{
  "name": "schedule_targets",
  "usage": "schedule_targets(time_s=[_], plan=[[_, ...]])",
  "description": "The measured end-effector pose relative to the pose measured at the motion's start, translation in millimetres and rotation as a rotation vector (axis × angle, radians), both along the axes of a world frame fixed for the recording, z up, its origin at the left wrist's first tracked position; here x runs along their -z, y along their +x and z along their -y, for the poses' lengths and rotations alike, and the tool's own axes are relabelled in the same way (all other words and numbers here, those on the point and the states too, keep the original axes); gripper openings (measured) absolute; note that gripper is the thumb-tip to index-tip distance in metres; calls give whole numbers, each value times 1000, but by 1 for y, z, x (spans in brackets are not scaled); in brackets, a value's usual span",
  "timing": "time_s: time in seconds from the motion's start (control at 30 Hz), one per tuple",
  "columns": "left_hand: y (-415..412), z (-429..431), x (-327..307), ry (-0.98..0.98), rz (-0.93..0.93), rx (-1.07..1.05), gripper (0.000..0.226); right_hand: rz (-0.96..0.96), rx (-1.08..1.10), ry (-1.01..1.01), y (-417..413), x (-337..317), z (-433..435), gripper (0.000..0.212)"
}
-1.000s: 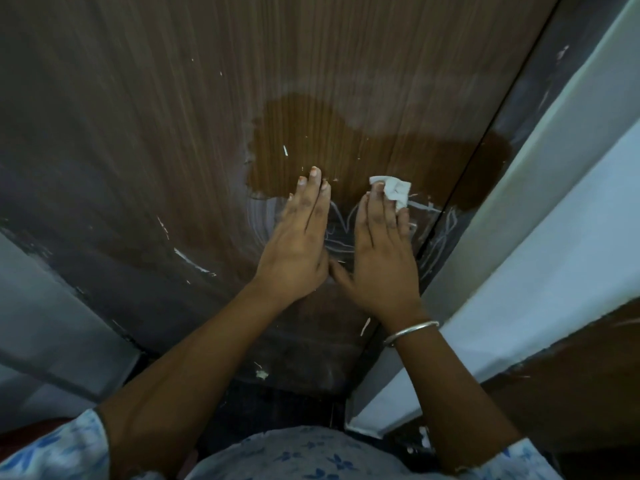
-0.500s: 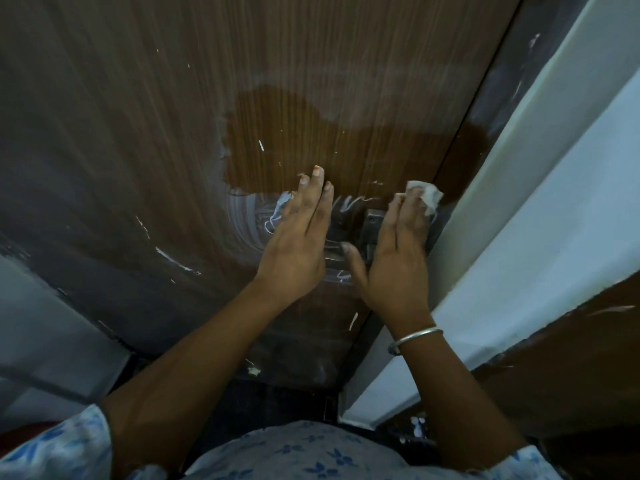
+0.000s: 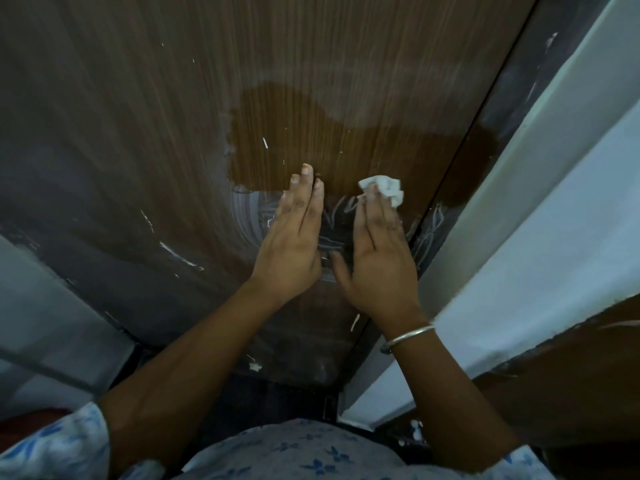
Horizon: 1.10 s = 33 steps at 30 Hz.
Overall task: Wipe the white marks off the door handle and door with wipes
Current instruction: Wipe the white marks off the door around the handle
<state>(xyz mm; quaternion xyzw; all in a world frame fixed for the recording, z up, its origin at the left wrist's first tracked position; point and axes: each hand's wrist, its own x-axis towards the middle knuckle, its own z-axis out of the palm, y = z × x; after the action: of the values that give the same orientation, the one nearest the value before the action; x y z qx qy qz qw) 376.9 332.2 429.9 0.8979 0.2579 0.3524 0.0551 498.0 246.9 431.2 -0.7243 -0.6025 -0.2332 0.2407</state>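
Brown wood-grain door (image 3: 311, 81), hazed with pale streaks, carries a darker clean patch above thin white scribbles (image 3: 341, 206). The left hand (image 3: 294, 244) lies flat on it, fingers straight and together. The right hand (image 3: 381, 261), fingers also straight, presses a crumpled white wipe (image 3: 384, 188) to the door beside the scribbles.

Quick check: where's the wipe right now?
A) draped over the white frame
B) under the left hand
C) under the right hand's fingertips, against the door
C: the white wipe sticks out from under the straight fingers of the right hand, pressed against the door; the left hand lies flat on the wood with nothing under it.
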Motion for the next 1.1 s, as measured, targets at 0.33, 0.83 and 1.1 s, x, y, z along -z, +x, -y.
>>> schedule_targets(time_s=[0.33, 0.83, 1.1], plan=[[-24, -11, 3, -79, 23, -88, 67, -24, -203, -121, -28, -12, -30, 73], [-42, -9, -2, -109, -5, -113, 81, 96, -372, -140, -41, -22, -48, 54], [-35, 1, -4, -71, -53, -51, 83, 125, -231, 208, -1, -9, -13, 27]])
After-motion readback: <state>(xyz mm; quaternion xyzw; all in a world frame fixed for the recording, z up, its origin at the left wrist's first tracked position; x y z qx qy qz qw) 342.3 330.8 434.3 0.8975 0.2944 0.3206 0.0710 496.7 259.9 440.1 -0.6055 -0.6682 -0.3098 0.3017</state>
